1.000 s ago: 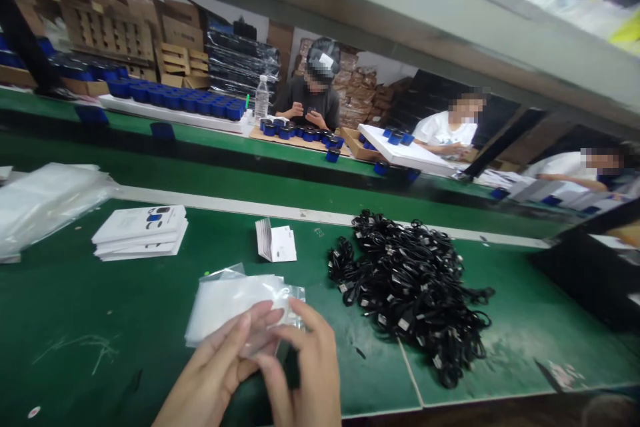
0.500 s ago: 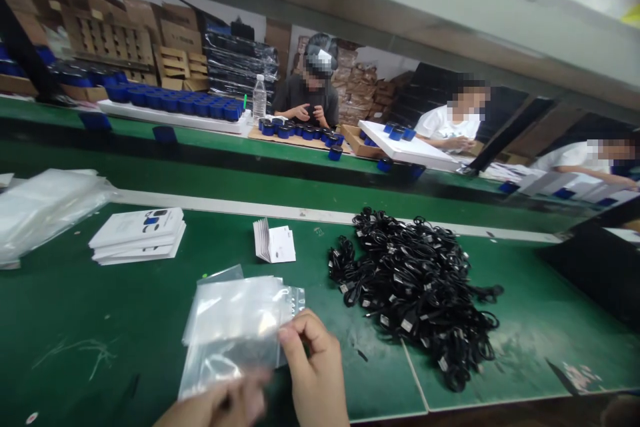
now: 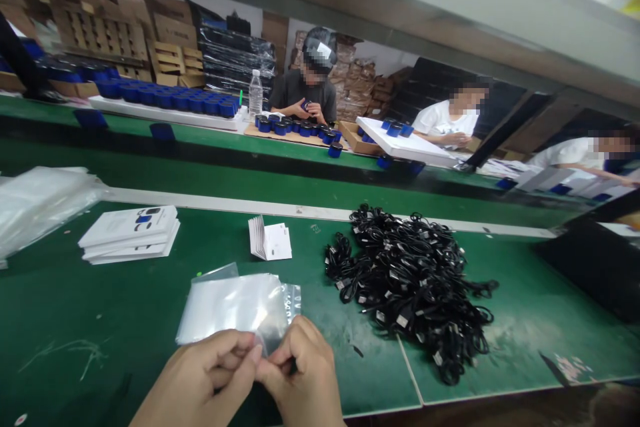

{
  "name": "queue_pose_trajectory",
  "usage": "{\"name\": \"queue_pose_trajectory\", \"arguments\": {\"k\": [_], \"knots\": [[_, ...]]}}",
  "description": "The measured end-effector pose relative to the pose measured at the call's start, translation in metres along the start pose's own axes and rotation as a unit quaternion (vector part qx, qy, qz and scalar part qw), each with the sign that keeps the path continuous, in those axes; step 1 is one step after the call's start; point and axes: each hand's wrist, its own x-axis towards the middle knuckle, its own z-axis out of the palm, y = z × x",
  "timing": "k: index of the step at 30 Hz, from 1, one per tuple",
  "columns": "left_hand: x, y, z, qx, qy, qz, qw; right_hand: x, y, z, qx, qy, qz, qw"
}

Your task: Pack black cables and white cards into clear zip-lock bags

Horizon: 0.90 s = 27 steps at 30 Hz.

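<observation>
Close together at the front of the bench, my left hand [image 3: 205, 373] and my right hand [image 3: 306, 365] both pinch a clear plastic zip bag [image 3: 266, 340] by its edge. Most of that bag is hidden behind my fingers. Just beyond lies a stack of clear zip bags [image 3: 225, 303], its zip ends towards the right. A small folded leaflet [image 3: 276, 241] stands partly fanned out behind the stack. To the right of my right hand is a heap of coiled black cables [image 3: 415, 287].
White printed booklets [image 3: 127, 233] are piled at left, beside larger plastic bags [image 3: 43, 207]. A raised green shelf [image 3: 200, 137] crosses behind, bearing blue jars [image 3: 170, 99] and a water bottle [image 3: 255, 95]. Several people sit beyond it.
My left hand has come up to meet my right, and both now pinch the bag's edge. The held bag has drawn nearer, baring the stack. A person opposite now holds a blue jar.
</observation>
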Motion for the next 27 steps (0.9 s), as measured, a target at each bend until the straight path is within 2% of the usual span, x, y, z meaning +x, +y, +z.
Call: {"name": "queue_pose_trajectory", "arguments": {"k": [3,6,9,12,16,18,21,24,27], "knots": [[0.004,-0.01,0.004,-0.026,-0.005,-0.012,1.0,-0.004,0.003,0.003,0.006,-0.005,0.007,1.0],[0.008,-0.018,0.006,-0.103,-0.006,-0.012,0.995,-0.005,0.004,0.003,0.025,-0.032,0.041,0.998],[0.012,-0.018,0.006,-0.183,-0.015,-0.016,0.983,-0.003,0.003,-0.001,0.05,-0.066,0.065,0.994],[0.015,-0.015,0.003,-0.212,-0.037,-0.032,0.976,0.0,0.0,-0.008,0.072,-0.117,0.075,0.988],[0.019,-0.021,0.008,-0.19,-0.02,-0.033,0.981,0.001,-0.002,-0.013,0.045,-0.151,0.073,0.985],[0.021,-0.027,0.013,-0.167,-0.012,-0.018,0.986,-0.002,-0.001,-0.01,0.026,-0.137,0.059,0.988],[0.019,-0.032,0.015,-0.115,-0.028,0.003,0.993,-0.006,0.0,-0.004,0.011,-0.101,0.039,0.994],[0.015,-0.024,0.011,-0.061,-0.043,0.021,0.997,-0.008,0.0,0.0,-0.01,-0.078,0.024,0.997],[0.01,-0.013,0.007,-0.04,-0.058,0.022,0.997,-0.006,-0.002,-0.002,-0.028,-0.087,0.016,0.996]]}}
